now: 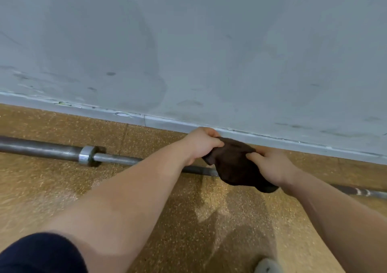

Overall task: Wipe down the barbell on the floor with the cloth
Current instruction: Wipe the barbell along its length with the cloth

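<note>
A long steel barbell lies on the speckled tan floor, running from the left edge towards the lower right, with a silver collar near its left sleeve. A dark brown cloth hangs bunched over the middle of the bar and hides that stretch of it. My left hand grips the cloth's upper left edge. My right hand pinches its upper right edge. Both forearms reach out over the bar.
A grey wall with a scuffed skirting board runs just behind the barbell. The tan floor spreads out in front of the bar. A pale shoe tip shows at the bottom edge.
</note>
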